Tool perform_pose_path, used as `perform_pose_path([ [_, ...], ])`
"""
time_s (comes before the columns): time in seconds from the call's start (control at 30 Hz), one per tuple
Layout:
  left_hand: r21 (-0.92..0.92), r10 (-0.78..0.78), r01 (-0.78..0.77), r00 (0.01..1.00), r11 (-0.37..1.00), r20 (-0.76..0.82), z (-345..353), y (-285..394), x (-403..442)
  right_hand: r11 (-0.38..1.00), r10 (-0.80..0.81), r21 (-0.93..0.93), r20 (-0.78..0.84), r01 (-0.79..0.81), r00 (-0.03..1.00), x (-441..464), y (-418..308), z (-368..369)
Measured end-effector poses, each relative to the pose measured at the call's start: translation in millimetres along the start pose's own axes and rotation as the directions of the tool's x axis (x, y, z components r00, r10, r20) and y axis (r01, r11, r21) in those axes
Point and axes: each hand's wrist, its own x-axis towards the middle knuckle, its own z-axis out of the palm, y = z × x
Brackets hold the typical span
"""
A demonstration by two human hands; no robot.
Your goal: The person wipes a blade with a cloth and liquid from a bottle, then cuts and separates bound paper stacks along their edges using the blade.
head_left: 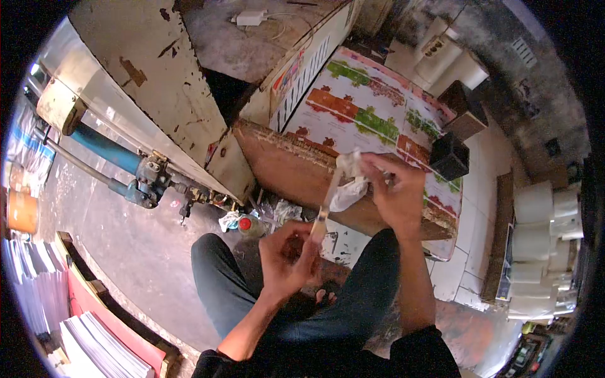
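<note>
My left hand (288, 259) is closed round the pale handle of a long, narrow-bladed spatula (321, 220), held tilted in front of my knees. Its blade points up and away toward my right hand (398, 192). Bunched in the fingers of that hand is a crumpled white cloth (348, 196), which lies against the upper part of the blade. Part of the cloth hangs down beside the blade. The cloth hides the blade's tip.
A red-capped bottle (252, 227) and crumpled rags (287, 212) lie on the floor ahead. Printed sheets (340, 116) cover a low wooden table. Blue machine parts (110, 150) stand left, paper stacks (104, 346) lower left, black boxes (450, 155) and white rolls (532, 242) right.
</note>
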Motion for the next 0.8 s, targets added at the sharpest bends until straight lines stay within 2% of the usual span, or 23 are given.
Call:
perform_pose_path([
  [0.03,-0.006,-0.073,0.073,0.996,0.997,-0.043,4.1,-1.6,8.8,1.0,-0.003,0.0,-0.003,0.003,1.0,-0.1,0.0,-2.2],
  [0.1,0.033,-0.071,0.071,0.997,0.997,-0.016,10.9,-2.8,28.3,0.978,-0.186,0.058,-0.204,0.201,0.961,-1.1,0.4,-5.3],
  [0.13,0.075,-0.077,0.075,0.997,0.994,0.014,14.4,-3.0,36.7,0.978,-0.185,0.057,-0.202,0.2,0.962,-1.9,-4.3,-4.5],
  [0.2,0.074,-0.125,0.122,0.992,0.99,0.027,19.0,-4.0,43.2,0.934,-0.356,-0.058,-0.088,0.352,0.93,-4.7,-20.7,2.7],
  [0.23,0.058,-0.129,0.127,0.991,0.99,0.033,19.1,-4.7,44.7,0.951,-0.308,0.011,-0.033,0.309,0.951,-7.5,-18.8,10.7],
  [0.33,0.039,-0.144,0.143,0.989,0.989,0.029,18.9,-0.4,46.3,0.931,-0.362,-0.041,0.024,0.363,0.932,-1.6,-13.0,18.4],
  [0.43,0.05,-0.166,0.165,0.986,0.985,0.021,18.0,5.1,42.8,0.953,-0.296,-0.059,0.014,0.297,0.955,3.3,-12.1,21.0],
  [0.6,0.111,-0.195,0.195,0.981,0.975,-0.012,9.1,5.2,28.7,0.954,-0.289,-0.089,-0.018,0.286,0.957,3.0,-12.2,28.4],
  [0.7,0.169,-0.164,0.168,0.986,0.971,-0.037,-5.9,-1.1,5.7,0.953,-0.286,-0.11,-0.018,0.283,0.958,1.9,-15.6,28.0],
  [0.77,0.183,-0.066,0.07,0.997,0.981,-0.028,-19.3,4.8,-17.9,0.95,-0.3,-0.095,-0.013,0.298,0.954,2.0,-14.4,27.8],
  [0.8,0.19,-0.067,0.075,0.997,0.979,-0.048,-26.4,8.0,-27.5,0.97,-0.243,-0.03,0.004,0.243,0.97,4.6,-9.3,25.6],
])
